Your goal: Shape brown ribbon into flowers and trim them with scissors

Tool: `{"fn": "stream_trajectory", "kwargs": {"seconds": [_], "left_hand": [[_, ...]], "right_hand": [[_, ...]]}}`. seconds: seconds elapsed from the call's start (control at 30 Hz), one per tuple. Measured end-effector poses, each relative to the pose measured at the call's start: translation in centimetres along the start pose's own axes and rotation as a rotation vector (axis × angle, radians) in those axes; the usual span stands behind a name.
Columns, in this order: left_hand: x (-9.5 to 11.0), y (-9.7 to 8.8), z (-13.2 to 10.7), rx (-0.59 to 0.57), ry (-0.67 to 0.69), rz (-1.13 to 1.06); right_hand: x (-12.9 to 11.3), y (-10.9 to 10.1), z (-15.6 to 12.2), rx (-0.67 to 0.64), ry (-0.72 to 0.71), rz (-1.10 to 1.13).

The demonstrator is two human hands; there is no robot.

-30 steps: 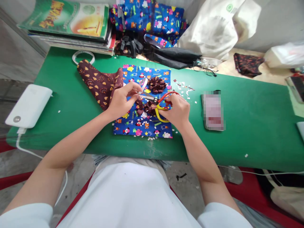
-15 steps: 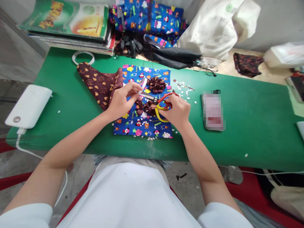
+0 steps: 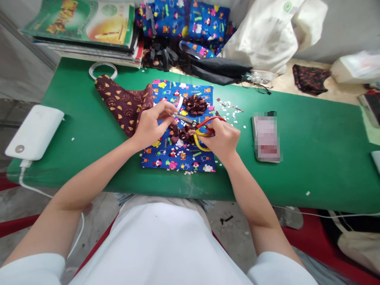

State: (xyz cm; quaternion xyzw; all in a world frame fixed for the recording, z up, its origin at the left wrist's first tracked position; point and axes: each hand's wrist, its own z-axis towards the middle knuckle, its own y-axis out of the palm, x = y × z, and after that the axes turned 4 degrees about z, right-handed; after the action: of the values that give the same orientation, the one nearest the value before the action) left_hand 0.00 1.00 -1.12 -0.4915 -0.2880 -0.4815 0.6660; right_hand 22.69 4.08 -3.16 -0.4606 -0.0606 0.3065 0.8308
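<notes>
The left hand [image 3: 151, 126] had its fingertips pinched together on a thin white strip [image 3: 179, 103], held just above the blue cloth [image 3: 178, 156]. The right hand [image 3: 223, 138] was closed through the red and yellow loops of the scissors [image 3: 196, 126]. The blades pointed left toward the strip, very near the left fingers. Whether the blades were open or already closed on the strip, I could not tell. Under the scissors lay the near bow [image 3: 181, 134], brown, and the far bow [image 3: 196, 105] lay just behind it. Both were on the blue cloth, in the middle of the green table [image 3: 311, 166].

In my judgement, the main danger was to the left fingertips: they were so near the blade points that a cut pushed too far could nick them. The blades also passed just over the near bow, so a low stroke could catch its loops. The strip was thin and held at one end only, so it could twist or slip and be cut crooked. Small white scraps [image 3: 230, 107] lay on the cloth and the table, and a sleeve could brush them to the floor.

As for containers, a white bag [image 3: 267, 35] stood at the back, and what it held was not visible. A plastic bag [image 3: 356, 67] lay at the far right, its contents too blurred to tell.
</notes>
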Motion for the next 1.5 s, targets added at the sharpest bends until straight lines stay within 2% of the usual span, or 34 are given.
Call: {"fn": "stream_trajectory", "kwargs": {"seconds": [0.27, 0.63, 0.73, 0.97, 1.33, 1.5], "left_hand": [[-0.04, -0.06, 0.00, 0.005, 0.006, 0.005], [-0.03, -0.14, 0.02, 0.003, 0.030, 0.088], [-0.05, -0.24, 0.01, 0.014, 0.059, 0.126], [-0.31, -0.62, 0.08, 0.072, 0.226, 0.382], [-0.85, -0.63, 0.08, 0.075, 0.280, 0.439], [-0.78, -0.63, 0.09, 0.076, 0.279, 0.469]], "right_hand": [[-0.27, -0.14, -0.05, 0.015, -0.003, 0.026], [-0.18, -0.18, -0.17, -0.060, 0.027, 0.056], [-0.24, -0.12, -0.16, -0.060, 0.032, 0.071], [-0.61, -0.02, -0.12, -0.088, 0.073, 0.101], [-0.84, -0.20, -0.31, -0.147, 0.103, 0.058], [-0.95, -0.47, -0.19, -0.214, 0.105, 0.033]]}}
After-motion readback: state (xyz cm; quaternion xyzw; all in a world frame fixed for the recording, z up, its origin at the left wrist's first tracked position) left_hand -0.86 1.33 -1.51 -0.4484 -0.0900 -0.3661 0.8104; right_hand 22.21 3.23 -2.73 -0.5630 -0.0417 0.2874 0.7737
